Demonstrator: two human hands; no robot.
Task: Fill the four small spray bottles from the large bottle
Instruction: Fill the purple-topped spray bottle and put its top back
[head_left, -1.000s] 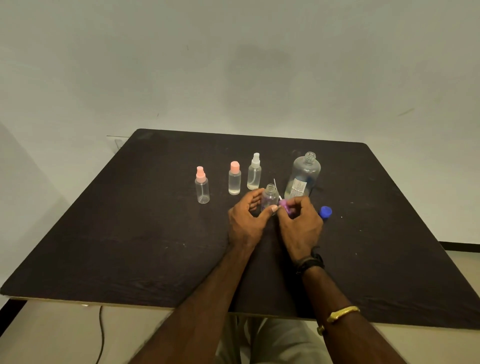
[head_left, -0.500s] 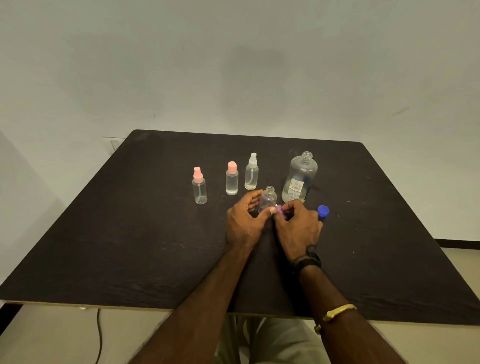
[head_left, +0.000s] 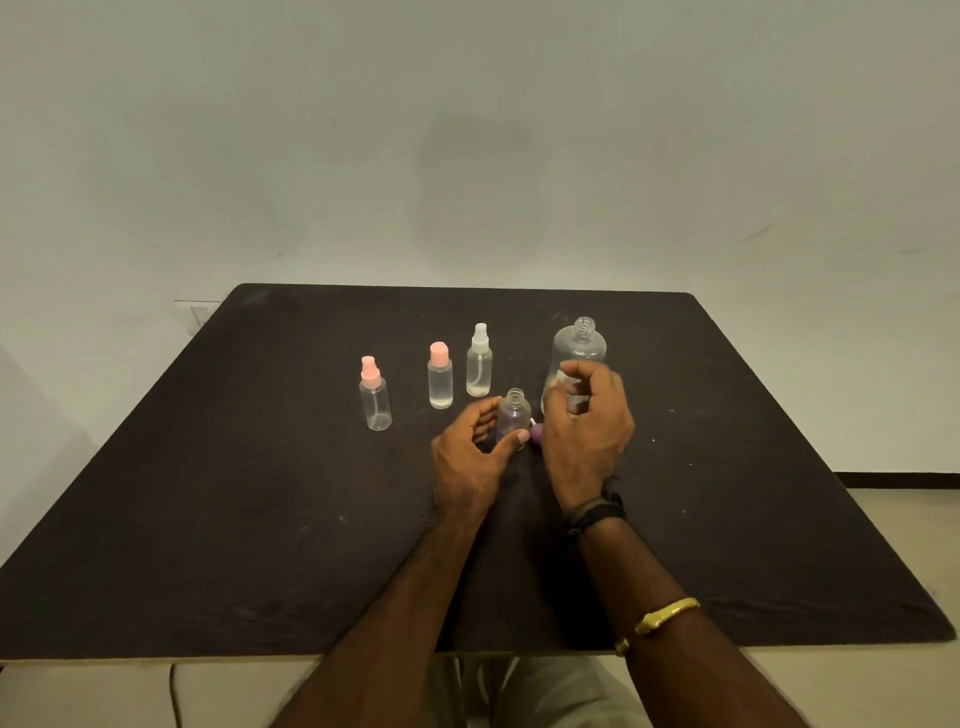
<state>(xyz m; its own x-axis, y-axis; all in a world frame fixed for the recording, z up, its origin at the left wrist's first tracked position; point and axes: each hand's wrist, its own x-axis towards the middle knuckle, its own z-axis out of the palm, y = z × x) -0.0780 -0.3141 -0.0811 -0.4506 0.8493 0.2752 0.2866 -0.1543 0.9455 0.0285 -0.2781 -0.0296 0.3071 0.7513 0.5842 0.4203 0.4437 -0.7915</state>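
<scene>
- Left hand (head_left: 475, 457): thumb and fingers curled round the open small bottle (head_left: 513, 415), gripping it low on the body; bottle upright on the worktop (head_left: 208, 519), neck bare
- Right hand (head_left: 587, 428): raised, back to camera, fingers loosely curled in front of the large bottle (head_left: 581, 347); cannot tell whether it grips or even touches it
- Purple spray top (head_left: 536, 434): on the worktop between the two hands, just beside the open small bottle, partly hidden
- Large bottle: upright, uncapped, lower half behind the right hand
- Farther left, in a loose row, all upright and capped: white-pump bottle (head_left: 479, 364), pink-capped bottle (head_left: 440, 382), pink-pump bottle (head_left: 375, 400)
- Right forearm: black wristband (head_left: 597, 512), gold bangle (head_left: 667, 613)
</scene>
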